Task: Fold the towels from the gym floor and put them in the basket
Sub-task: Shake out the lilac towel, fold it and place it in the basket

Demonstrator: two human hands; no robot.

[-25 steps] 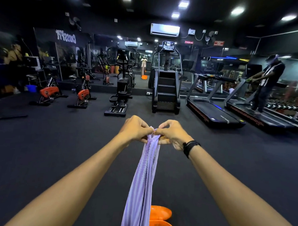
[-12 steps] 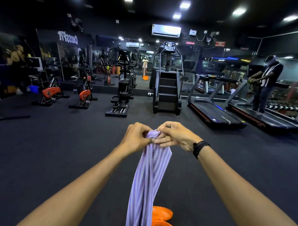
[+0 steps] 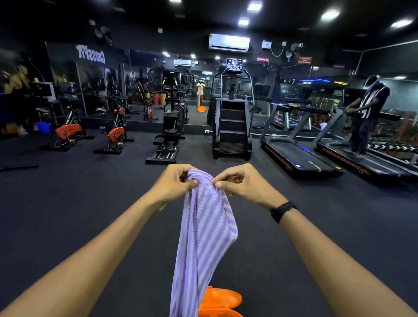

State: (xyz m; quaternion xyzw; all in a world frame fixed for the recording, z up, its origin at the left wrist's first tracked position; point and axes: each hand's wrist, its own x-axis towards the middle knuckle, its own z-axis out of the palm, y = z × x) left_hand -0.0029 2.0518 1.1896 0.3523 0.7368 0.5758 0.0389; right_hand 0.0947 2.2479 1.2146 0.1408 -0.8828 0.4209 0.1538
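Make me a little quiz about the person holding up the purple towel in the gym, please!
1. True or false: both the left hand and the right hand pinch the towel's top edge.
2. What colour is the basket on the floor below the towel?
3. Is the towel A) folded flat in the basket, or B) hanging down from the hands?

Key: 1 true; 2 orange; 3 B.
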